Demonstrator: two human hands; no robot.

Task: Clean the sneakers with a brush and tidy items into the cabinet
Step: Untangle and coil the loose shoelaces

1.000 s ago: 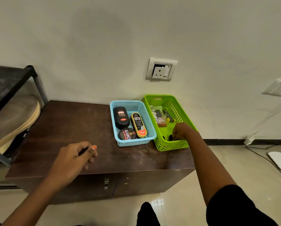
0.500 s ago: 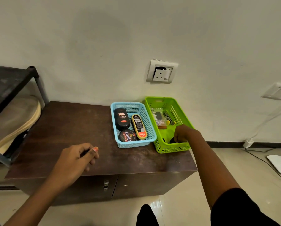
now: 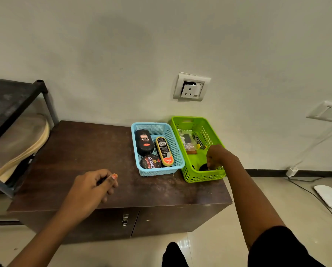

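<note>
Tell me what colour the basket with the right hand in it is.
Lime green basket, clearest in the head view, with the right hand inside its near end.

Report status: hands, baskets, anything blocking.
Left hand loosely curled, empty, above cabinet top. Right hand inside green basket at a dark object, grip unclear. Blue basket alongside, nothing blocking.

Polish basket point(image 3: 157, 171) sits left of second basket point(image 3: 203, 176), on cabinet point(image 3: 84, 151).

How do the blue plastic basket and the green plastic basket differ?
The blue plastic basket has fine mesh walls; the green plastic basket has larger square holes. The blue one holds shoe-polish containers; the green one holds small packets, with the right hand reaching in. Both are rectangular, side by side on the brown cabinet.
</note>
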